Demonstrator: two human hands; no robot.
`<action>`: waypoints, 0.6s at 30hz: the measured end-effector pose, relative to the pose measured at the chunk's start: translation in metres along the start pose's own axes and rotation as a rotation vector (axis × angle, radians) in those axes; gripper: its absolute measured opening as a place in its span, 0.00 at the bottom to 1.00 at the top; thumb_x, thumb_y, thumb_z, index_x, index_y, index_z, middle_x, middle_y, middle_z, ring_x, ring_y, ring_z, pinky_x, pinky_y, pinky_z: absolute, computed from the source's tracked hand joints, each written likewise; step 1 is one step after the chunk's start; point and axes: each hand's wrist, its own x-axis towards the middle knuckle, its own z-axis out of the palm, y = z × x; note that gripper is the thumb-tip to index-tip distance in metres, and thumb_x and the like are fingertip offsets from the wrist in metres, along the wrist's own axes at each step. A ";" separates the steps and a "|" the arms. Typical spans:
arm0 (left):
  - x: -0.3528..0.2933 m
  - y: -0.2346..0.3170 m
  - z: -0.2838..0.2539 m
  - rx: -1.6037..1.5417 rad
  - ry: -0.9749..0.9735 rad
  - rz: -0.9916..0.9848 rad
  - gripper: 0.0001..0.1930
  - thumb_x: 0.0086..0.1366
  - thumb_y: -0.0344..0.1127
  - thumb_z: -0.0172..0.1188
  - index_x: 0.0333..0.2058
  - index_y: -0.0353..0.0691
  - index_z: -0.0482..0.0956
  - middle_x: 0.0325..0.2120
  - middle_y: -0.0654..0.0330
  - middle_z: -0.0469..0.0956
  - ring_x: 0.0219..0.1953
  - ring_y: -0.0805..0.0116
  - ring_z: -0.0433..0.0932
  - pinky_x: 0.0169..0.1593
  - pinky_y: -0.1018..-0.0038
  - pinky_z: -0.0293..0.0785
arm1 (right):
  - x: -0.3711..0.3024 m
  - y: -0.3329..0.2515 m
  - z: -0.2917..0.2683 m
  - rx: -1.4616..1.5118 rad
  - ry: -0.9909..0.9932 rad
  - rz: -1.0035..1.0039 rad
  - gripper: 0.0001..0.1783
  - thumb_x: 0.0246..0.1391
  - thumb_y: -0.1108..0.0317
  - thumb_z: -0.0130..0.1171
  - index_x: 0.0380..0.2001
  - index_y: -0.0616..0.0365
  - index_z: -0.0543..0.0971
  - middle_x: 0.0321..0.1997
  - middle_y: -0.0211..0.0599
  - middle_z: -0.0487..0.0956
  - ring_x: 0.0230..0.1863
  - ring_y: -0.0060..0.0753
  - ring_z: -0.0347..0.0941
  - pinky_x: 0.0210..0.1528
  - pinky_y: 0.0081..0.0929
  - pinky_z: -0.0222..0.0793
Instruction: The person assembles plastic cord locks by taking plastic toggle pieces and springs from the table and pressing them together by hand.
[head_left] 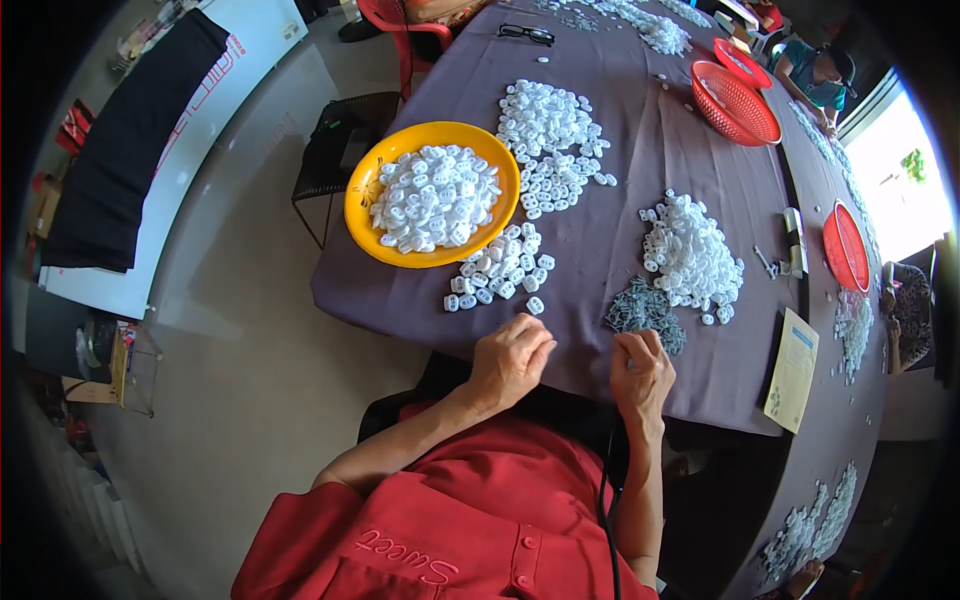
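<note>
My left hand (pixel 510 362) is closed in a pinch at the table's near edge, just below a loose cluster of small white rounded plastic pieces (pixel 502 262). Whatever its fingers hold is hidden. To its right, my right hand (pixel 642 375) is also closed, fingertips beside a heap of tiny thin grey pieces (pixel 642 308); I cannot make out what is in it. A large mound of white pieces (pixel 690 250) lies just beyond the grey heap. At the left, an orange-yellow bowl (pixel 362 215) is heaped with the same white pieces. One single white piece (pixel 535 305) lies nearest my left hand.
More white pieces (pixel 548 125) lie beyond the bowl on the dark tablecloth (pixel 600 200). Red baskets (pixel 735 105), eyeglasses (pixel 526 35) and a printed card (pixel 792 370) are farther off. A person (pixel 815 75) sits at the far right. A black stool (pixel 345 145) stands left.
</note>
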 end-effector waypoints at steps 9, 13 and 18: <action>0.017 0.015 0.041 -0.374 -0.094 -0.162 0.07 0.55 0.23 0.58 0.34 0.35 0.75 0.27 0.54 0.76 0.27 0.57 0.77 0.30 0.70 0.72 | 0.004 -0.010 0.018 0.471 -0.004 0.317 0.03 0.45 0.75 0.60 0.25 0.61 0.76 0.22 0.38 0.76 0.20 0.29 0.73 0.24 0.25 0.66; 0.020 0.013 0.051 -0.189 -0.169 -0.113 0.09 0.54 0.24 0.56 0.36 0.37 0.75 0.29 0.52 0.76 0.30 0.54 0.77 0.33 0.66 0.73 | 0.003 0.003 0.024 0.374 0.102 0.145 0.03 0.44 0.77 0.58 0.25 0.60 0.75 0.22 0.41 0.74 0.21 0.38 0.72 0.24 0.30 0.67; 0.031 0.015 0.055 -0.159 -0.226 -0.114 0.12 0.53 0.20 0.55 0.38 0.34 0.75 0.29 0.51 0.77 0.30 0.55 0.78 0.32 0.69 0.74 | 0.004 0.005 0.018 0.265 0.115 0.088 0.07 0.44 0.77 0.57 0.30 0.58 0.74 0.26 0.41 0.73 0.26 0.47 0.72 0.26 0.37 0.68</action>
